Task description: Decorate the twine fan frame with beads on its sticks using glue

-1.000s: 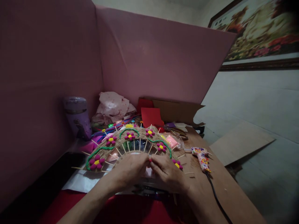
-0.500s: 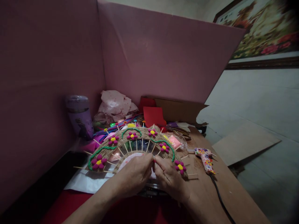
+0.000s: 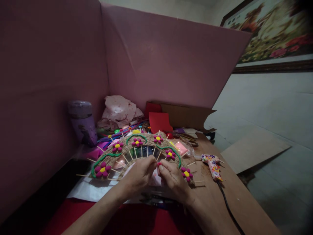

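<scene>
My left hand (image 3: 142, 172) and my right hand (image 3: 174, 179) are close together in front of a woven twine arch (image 3: 125, 151). Between the thumb and finger of my right hand is a small red lump (image 3: 159, 164), perhaps soft clay. The fingers of my left hand are pinched together just beside it; whether they hold anything is hidden. Thin wooden sticks radiate through the arch, which carries several magenta flowers (image 3: 103, 170) with yellow centres and wavy green strands (image 3: 104, 160). Dark-handled scissors or pliers (image 3: 158, 201) lie partly hidden below my hands.
A floral-patterned glue gun (image 3: 212, 166) with a black cord lies on the wooden table (image 3: 234, 199) at the right. Behind the arch are a purple tumbler (image 3: 83, 124), crumpled pink wrapping (image 3: 121, 111), red paper (image 3: 159, 122) and a bag with pink clay-like material (image 3: 180, 148). Pink panels (image 3: 156, 62) stand behind.
My hands have moved slightly apart and the red lump shows more clearly in my right fingers. The view has shifted a little; the arch stays in place.
</scene>
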The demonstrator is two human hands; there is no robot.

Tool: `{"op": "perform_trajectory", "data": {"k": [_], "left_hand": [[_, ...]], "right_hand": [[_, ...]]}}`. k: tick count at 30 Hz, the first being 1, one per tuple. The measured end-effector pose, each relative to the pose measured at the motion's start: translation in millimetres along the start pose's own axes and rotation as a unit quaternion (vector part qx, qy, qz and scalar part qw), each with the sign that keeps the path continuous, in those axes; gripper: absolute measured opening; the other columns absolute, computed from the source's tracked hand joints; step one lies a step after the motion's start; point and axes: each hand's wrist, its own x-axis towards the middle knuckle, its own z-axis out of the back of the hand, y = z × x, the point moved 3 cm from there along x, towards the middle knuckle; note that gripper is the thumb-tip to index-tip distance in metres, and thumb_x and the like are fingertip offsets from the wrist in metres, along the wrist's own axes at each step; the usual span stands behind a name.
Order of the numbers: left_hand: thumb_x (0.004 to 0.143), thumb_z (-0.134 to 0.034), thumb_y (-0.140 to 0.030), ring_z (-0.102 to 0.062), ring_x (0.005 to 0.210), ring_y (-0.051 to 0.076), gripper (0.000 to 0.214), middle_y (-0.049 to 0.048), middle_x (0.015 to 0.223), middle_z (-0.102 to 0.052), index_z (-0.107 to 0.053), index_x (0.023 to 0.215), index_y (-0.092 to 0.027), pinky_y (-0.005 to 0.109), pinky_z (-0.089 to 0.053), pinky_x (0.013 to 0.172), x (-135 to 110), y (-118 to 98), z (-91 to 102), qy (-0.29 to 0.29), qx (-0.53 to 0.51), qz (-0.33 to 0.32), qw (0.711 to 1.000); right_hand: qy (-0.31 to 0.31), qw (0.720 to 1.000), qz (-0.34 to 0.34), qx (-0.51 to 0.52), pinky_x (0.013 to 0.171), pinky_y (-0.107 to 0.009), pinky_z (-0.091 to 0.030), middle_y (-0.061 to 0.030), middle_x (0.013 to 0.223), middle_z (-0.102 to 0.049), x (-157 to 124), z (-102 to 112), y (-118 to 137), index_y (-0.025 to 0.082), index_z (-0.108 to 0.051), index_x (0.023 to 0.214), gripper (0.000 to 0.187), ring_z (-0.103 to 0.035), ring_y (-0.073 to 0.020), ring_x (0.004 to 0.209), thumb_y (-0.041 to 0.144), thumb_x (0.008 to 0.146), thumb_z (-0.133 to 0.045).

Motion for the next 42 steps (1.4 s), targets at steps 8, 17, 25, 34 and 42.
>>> {"op": "perform_trajectory", "data": {"k": [8, 17, 25, 34, 42], "left_hand": [[0.086, -0.040, -0.032, -0.055, 0.075, 0.013, 0.024, 0.0028, 0.082, -0.063, -0.058, 0.091, -0.017, 0.024, -0.040, 0.069, 0.3, -2.8, 0.9, -0.054, -0.128, 0.010, 0.990], [0.082, -0.046, -0.028, -0.052, 0.064, 0.010, 0.021, 0.0010, 0.068, -0.058, -0.060, 0.076, -0.013, 0.021, -0.041, 0.061, 3.1, 1.3, -0.7, -0.071, -0.244, 0.056, 0.966], [0.077, -0.054, -0.035, -0.050, 0.060, 0.010, 0.024, 0.0009, 0.064, -0.056, -0.059, 0.069, -0.012, 0.019, -0.040, 0.054, 4.1, 6.0, -4.0, -0.095, -0.274, 0.082, 0.954], [0.070, -0.060, -0.035, -0.040, 0.042, 0.005, 0.025, -0.0015, 0.060, -0.056, -0.060, 0.080, -0.012, 0.019, -0.033, 0.040, 4.1, 4.6, -5.4, -0.066, -0.340, 0.140, 0.928], [0.079, -0.050, -0.023, -0.056, 0.072, 0.013, 0.016, 0.0031, 0.076, -0.064, -0.064, 0.079, -0.015, 0.023, -0.043, 0.066, 3.1, 3.7, 0.7, -0.096, -0.130, 0.024, 0.987]], "right_hand": [[-0.013, 0.995, -0.036, 0.087, 0.051, -0.022, -0.033, 0.0031, 0.059, -0.044, 0.2, 2.8, -2.0, 0.018, -0.047, 0.068, 0.030, -0.042, -0.0094, 0.054, 0.033, 0.090, -0.035], [-0.003, 0.995, -0.042, 0.091, 0.052, -0.022, -0.036, 0.0028, 0.058, -0.046, 0.0, 5.4, 2.9, 0.018, -0.049, 0.073, 0.035, -0.046, -0.0092, 0.052, 0.039, 0.093, -0.029], [-0.015, 1.000, -0.008, 0.027, 0.053, -0.022, -0.034, 0.0030, 0.060, -0.046, 0.9, 3.4, 5.7, 0.018, -0.049, 0.069, 0.028, -0.044, -0.0095, 0.056, 0.033, 0.090, -0.038], [-0.024, 1.000, 0.016, 0.002, 0.058, -0.023, -0.034, 0.0025, 0.065, -0.049, -0.6, 2.4, 7.2, 0.019, -0.045, 0.071, 0.025, -0.047, -0.0101, 0.060, 0.027, 0.092, -0.035], [-0.013, 0.981, 0.068, -0.182, 0.062, -0.027, -0.034, -0.0027, 0.072, -0.051, 0.7, 3.3, 6.4, 0.019, -0.046, 0.078, 0.018, -0.049, -0.0148, 0.066, 0.021, 0.090, -0.033]]}}
